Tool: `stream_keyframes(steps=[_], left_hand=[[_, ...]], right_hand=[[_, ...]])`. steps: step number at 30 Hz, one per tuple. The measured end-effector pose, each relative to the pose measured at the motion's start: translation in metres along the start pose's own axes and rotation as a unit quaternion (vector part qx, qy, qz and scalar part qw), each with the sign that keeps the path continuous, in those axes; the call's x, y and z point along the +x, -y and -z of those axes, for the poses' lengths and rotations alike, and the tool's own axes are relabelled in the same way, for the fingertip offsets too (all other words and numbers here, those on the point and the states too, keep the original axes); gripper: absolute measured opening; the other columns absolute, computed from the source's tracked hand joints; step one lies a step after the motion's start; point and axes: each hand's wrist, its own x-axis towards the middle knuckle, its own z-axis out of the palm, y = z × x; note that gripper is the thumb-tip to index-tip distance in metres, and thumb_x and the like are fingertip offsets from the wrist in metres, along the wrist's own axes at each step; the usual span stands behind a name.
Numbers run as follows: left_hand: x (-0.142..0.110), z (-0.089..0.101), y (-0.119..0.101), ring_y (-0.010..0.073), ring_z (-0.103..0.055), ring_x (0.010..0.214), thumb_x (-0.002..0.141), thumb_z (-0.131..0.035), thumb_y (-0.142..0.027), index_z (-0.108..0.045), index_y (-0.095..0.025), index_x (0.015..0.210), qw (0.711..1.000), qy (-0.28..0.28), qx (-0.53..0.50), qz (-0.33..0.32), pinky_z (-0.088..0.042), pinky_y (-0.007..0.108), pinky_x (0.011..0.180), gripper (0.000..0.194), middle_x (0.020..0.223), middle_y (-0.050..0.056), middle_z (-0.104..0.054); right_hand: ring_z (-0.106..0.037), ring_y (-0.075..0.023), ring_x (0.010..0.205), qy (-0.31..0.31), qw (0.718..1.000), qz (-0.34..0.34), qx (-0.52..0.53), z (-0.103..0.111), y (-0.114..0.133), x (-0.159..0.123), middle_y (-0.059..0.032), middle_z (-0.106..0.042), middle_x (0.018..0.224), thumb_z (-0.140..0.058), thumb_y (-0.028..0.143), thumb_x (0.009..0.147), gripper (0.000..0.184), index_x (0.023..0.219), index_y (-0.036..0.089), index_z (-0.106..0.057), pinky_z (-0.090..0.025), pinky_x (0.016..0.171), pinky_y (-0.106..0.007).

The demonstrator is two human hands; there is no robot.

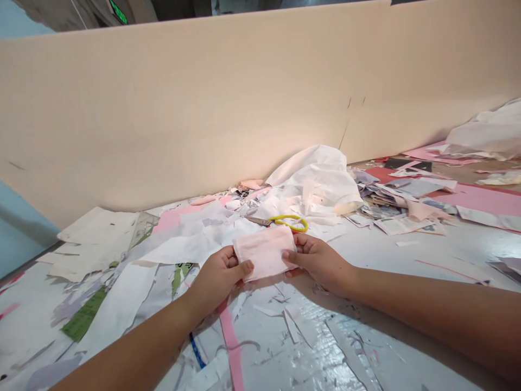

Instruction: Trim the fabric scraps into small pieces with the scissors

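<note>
Between my two hands is a small, pale pink, roughly rectangular piece of fabric or paper (264,250) with white edges; I cannot tell which material it is. My left hand (222,274) pinches its lower left corner, thumb on top. On the right side, my right hand (319,260) grips the other edge, its thumb on the face and its fingers behind. Just beyond the piece lie scissors with yellow handles (299,227), their blades pointing left. What the fingers touch underneath is hidden.
A cream partition (203,108) rises behind the table (391,304). Crumpled white sheet (317,168) rests against it. White and green scraps (85,315) spread at left, with a pink strip (231,342) near the front. Piled cut pieces (399,198) lie at right.
</note>
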Motion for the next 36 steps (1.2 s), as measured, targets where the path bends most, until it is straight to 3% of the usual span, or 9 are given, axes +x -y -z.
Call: stream_keyframes(steps=[9, 14, 20, 25, 29, 36], left_hand=[[0.003, 0.0, 0.0, 0.0072, -0.046, 0.048, 0.06, -0.072, -0.029, -0.059, -0.014, 0.089, 0.999, -0.016, -0.019, 0.034, -0.037, 0.02, 0.048, 0.035, 0.061, -0.001, -0.059], [0.006, 0.004, 0.005, 0.0102, -0.052, 0.052, 0.063, -0.071, -0.031, -0.058, -0.014, 0.088, 0.998, 0.015, -0.039, 0.04, -0.042, 0.024, 0.052, 0.033, 0.062, 0.0, -0.059], [0.007, 0.005, 0.003, 0.0114, -0.055, 0.057, 0.062, -0.071, -0.027, -0.059, -0.015, 0.094, 0.998, 0.028, -0.038, 0.05, -0.044, 0.025, 0.056, 0.036, 0.071, 0.004, -0.064], [0.003, -0.002, -0.005, 0.0078, -0.049, 0.051, 0.067, -0.066, -0.023, -0.059, -0.015, 0.093, 1.0, -0.002, -0.007, 0.019, -0.04, 0.019, 0.05, 0.029, 0.06, -0.002, -0.059], [0.002, -0.006, -0.004, 0.0122, -0.057, 0.062, 0.064, -0.069, -0.02, -0.055, -0.016, 0.102, 0.999, -0.004, -0.027, 0.023, -0.046, 0.023, 0.057, 0.041, 0.076, 0.002, -0.066], [0.004, -0.005, -0.001, 0.0163, -0.061, 0.065, 0.063, -0.07, -0.02, -0.054, -0.016, 0.103, 0.998, 0.002, -0.051, 0.022, -0.049, 0.032, 0.064, 0.043, 0.082, 0.005, -0.068]], right_hand=[[-0.061, -0.0125, 0.069, -0.017, 1.0, -0.018, -0.003, 0.001, 0.001, 0.002, -0.0041, -0.064, 0.092, -0.066, 0.026, 0.071, 0.026, 0.095, 0.018, -0.061, -0.054, 0.06, -0.023], [-0.059, -0.0093, 0.057, -0.015, 0.999, -0.039, 0.01, 0.001, 0.003, 0.002, -0.0029, -0.065, 0.085, -0.066, 0.024, 0.07, 0.022, 0.09, 0.018, -0.063, -0.053, 0.056, -0.02], [-0.06, -0.0101, 0.058, -0.018, 0.999, -0.045, 0.005, 0.002, 0.001, 0.004, -0.0027, -0.065, 0.083, -0.067, 0.025, 0.069, 0.02, 0.087, 0.017, -0.062, -0.053, 0.057, -0.021], [-0.06, -0.012, 0.064, -0.028, 0.999, -0.013, -0.007, -0.001, -0.002, 0.002, -0.0025, -0.062, 0.083, -0.068, 0.031, 0.07, 0.021, 0.083, 0.017, -0.06, -0.054, 0.06, -0.024], [-0.059, -0.0124, 0.071, -0.013, 1.0, 0.014, 0.013, -0.005, -0.001, 0.0, -0.0004, -0.061, 0.08, -0.066, 0.031, 0.071, 0.02, 0.085, 0.018, -0.059, -0.052, 0.062, -0.024], [-0.061, -0.0125, 0.063, 0.012, 0.999, -0.025, -0.02, -0.003, 0.001, 0.001, 0.0002, -0.063, 0.069, -0.072, 0.024, 0.063, 0.025, 0.08, 0.015, -0.056, -0.05, 0.059, -0.023]])
